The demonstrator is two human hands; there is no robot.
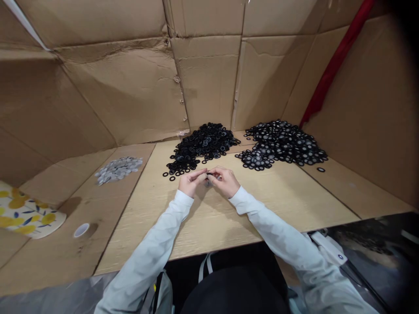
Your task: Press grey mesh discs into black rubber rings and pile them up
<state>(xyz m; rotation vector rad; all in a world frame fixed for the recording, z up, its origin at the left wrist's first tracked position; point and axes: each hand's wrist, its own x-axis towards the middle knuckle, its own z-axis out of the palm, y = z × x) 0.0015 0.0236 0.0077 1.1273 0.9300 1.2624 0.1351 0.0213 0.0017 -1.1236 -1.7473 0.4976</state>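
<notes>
Above the middle of the board [157,213], the left hand [191,183] and right hand [225,181] meet at their fingertips. The right thumb and fingers appear to pinch a small black ring [209,174]; the left fingers bend close against it, but I cannot tell whether they grip it too. Something grey [208,183] shows just under the fingertips, too blurred to name. The step in hand looks like close two-handed work on that one ring, and the next move calls for a light, even pinch, as so small a piece could slip.

Just beyond the hands is a heap of black rings [207,141], its loose edge near the left fingers and easily brushed. To the right lie grey-centred rings [284,141]; well to the left, grey discs [119,169]. Farther out are a white roll [81,230], a patterned cylinder [31,213] and cardboard walls [209,78], which limit reach beyond the heaps.
</notes>
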